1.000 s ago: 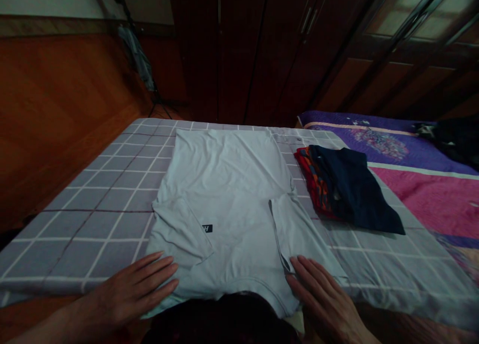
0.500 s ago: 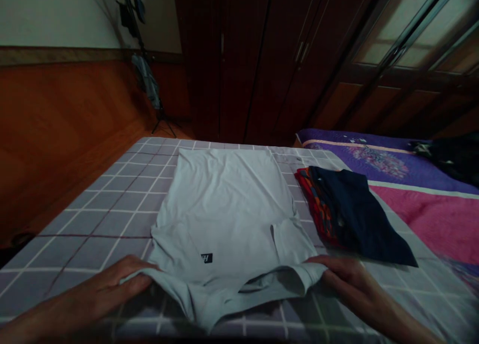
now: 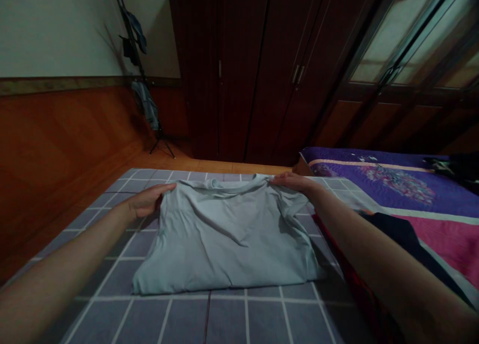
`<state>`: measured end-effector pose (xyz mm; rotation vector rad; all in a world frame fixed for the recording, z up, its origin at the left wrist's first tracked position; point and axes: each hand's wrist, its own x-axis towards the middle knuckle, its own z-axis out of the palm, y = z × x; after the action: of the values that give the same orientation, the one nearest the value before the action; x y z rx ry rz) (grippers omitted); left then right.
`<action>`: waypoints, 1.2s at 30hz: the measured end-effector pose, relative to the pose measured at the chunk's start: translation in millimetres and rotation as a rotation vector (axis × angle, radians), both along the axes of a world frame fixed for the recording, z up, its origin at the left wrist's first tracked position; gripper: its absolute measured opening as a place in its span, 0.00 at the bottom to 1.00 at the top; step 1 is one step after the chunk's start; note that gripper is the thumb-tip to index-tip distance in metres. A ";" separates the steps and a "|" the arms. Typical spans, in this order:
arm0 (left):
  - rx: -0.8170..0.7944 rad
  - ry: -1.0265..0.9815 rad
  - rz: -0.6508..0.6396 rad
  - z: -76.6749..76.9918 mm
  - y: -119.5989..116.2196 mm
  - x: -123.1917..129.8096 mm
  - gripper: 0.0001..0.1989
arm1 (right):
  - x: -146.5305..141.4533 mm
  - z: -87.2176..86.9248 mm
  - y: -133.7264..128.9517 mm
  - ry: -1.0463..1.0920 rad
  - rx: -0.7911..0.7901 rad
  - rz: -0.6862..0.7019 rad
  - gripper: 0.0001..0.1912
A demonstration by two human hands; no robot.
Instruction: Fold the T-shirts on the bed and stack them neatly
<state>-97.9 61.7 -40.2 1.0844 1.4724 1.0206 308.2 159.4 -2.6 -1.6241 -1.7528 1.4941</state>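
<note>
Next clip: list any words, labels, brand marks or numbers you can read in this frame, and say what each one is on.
None can be read.
The folded pale shirt held by the left hand and right hand shows no mark on its visible side.
The purple quilt bears only a pattern.

My right forearm covers most of the folded dark and red clothes (image 3: 396,234) at right of frame; only slivers show. Both my forearms run off the bottom edge. Black item (image 3: 454,167) at far right edge is cut off, too dim to identify. Things hanging on the stand (image 3: 140,92), upper left, unclear.
</note>
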 end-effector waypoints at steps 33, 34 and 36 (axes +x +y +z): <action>0.377 0.936 0.064 -61.3 86.0 75.9 0.13 | 33.5 -64.4 37.2 -0.620 0.413 0.043 0.05; 0.375 0.925 0.091 -65.4 86.8 75.4 0.11 | 33.3 -65.3 39.5 -0.630 0.433 0.036 0.05; 0.376 0.900 0.151 -71.0 86.6 73.1 0.11 | 30.8 -67.9 44.6 -0.656 0.491 -0.002 0.06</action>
<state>-24.9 148.3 -111.3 1.8798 2.1371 0.9781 339.1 204.0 -70.5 -1.9369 -2.1990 0.4529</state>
